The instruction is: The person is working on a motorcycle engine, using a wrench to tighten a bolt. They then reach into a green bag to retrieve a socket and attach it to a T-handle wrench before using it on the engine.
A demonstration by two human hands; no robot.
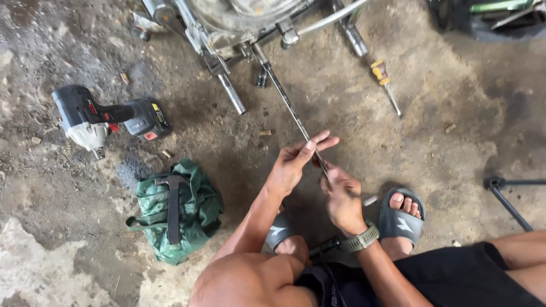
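Near centre, over the concrete floor [352, 131]: your two hands meet on the near end of a long thin metal rod [287, 105].
Rod position: it runs from the machine frame [227, 28] at the far edge slantwise down toward you.
Left hand [296, 165]: fingers stretched out, thumb and palm lightly pinching the rod's near part.
Right hand [341, 199]: clenched around the rod's near tip; a green wristband [361, 240] sits on that wrist.
Handling: likely stiff, light, perhaps greasy and slippery; take it close to the near end with both hands.
Left side: a grey and black power wrench [105, 119] lies with a yellow sticker and a red tab on its battery pack; writing too small to tell.
Near left: green cloth bag [179, 210] with a dark strap.
Far right: yellow-handled screwdriver [384, 82].
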